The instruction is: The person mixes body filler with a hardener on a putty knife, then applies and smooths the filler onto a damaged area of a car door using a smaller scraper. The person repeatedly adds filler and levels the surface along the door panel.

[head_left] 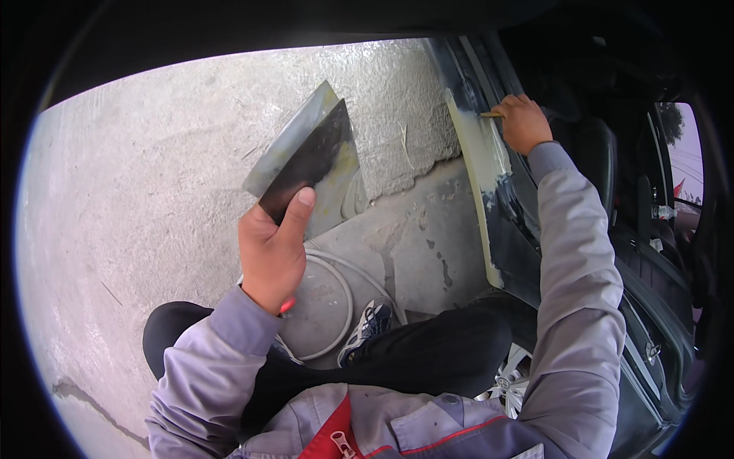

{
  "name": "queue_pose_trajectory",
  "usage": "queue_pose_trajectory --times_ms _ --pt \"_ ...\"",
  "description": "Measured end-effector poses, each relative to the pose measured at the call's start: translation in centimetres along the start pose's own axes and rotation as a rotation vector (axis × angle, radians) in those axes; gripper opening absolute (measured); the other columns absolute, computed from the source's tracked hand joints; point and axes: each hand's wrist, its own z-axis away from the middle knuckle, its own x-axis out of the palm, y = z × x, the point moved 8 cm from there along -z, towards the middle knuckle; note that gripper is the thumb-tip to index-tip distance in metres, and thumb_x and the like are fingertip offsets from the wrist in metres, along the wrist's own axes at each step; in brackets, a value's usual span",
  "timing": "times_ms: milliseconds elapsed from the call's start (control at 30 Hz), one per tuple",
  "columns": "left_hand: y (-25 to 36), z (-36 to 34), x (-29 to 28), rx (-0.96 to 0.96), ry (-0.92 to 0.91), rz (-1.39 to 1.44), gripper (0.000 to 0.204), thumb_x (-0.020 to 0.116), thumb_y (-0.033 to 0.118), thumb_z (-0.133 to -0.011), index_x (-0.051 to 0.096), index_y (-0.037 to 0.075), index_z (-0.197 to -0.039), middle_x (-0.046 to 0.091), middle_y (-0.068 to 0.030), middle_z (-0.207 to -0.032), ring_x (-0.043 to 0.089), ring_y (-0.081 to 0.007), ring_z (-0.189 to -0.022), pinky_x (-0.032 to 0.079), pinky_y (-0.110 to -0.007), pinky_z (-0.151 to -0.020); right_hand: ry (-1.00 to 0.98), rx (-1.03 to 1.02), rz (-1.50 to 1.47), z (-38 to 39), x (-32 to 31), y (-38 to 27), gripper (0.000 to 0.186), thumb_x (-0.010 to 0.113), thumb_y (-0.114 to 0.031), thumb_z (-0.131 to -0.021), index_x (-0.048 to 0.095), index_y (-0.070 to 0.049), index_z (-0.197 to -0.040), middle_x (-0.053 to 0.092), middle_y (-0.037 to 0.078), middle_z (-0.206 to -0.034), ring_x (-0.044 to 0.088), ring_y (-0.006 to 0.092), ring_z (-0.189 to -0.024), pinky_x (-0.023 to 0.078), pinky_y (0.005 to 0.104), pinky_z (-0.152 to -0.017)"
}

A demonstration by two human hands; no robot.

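My left hand grips a putty board, a thin grey plate smeared with pale yellow. A dark flat plate lies over part of it, under my thumb. My right hand is closed on a thin yellowish putty spreader; most of it is hidden by the fingers. The spreader is at the car's door sill, close to its upper end in view. Pale yellow filler coats the sill's outer side in a long band, with whitish patches beside bare dark paint.
On the right is the dark car interior with a seat. A wheel shows below my right knee. A pale hose loops on the concrete floor near my shoe. The floor has a rough broken edge beside the sill.
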Motion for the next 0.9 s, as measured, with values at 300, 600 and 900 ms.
queue_pose_trajectory --times_ms 300,600,900 --pt "0.1 -0.2 0.4 0.022 -0.014 0.064 0.024 0.069 0.016 -0.102 0.071 -0.003 -0.116 0.07 0.0028 -0.102 0.054 -0.0036 -0.089 0.044 -0.021 -0.079 0.079 -0.024 -0.062 -0.7 0.2 0.3 0.03 0.054 -0.005 -0.093 0.076 -0.009 -0.113 0.071 0.006 -0.114 0.061 0.03 -0.107 0.049 0.0413 -0.098" --pt "-0.9 -0.5 0.4 -0.047 -0.052 0.004 0.028 0.068 0.018 -0.103 0.07 -0.001 -0.122 0.07 0.002 -0.112 0.057 -0.0058 -0.099 0.045 -0.024 -0.089 -0.044 0.041 -0.146 1.0 1.0 0.1 0.031 0.056 -0.003 -0.091 0.076 -0.009 -0.113 0.073 0.006 -0.115 0.061 0.0309 -0.107 0.052 0.0406 -0.098" --pt "-2.1 -1.0 0.5 -0.086 -0.049 0.1 0.03 0.068 0.016 -0.103 0.068 -0.001 -0.127 0.071 -0.0014 -0.121 0.059 -0.0081 -0.108 0.044 -0.025 -0.098 -0.095 0.055 -0.183 5.5 0.2 -1.1 0.03 0.058 -0.001 -0.09 0.076 -0.007 -0.114 0.074 0.009 -0.114 0.061 0.033 -0.105 0.051 0.042 -0.096"
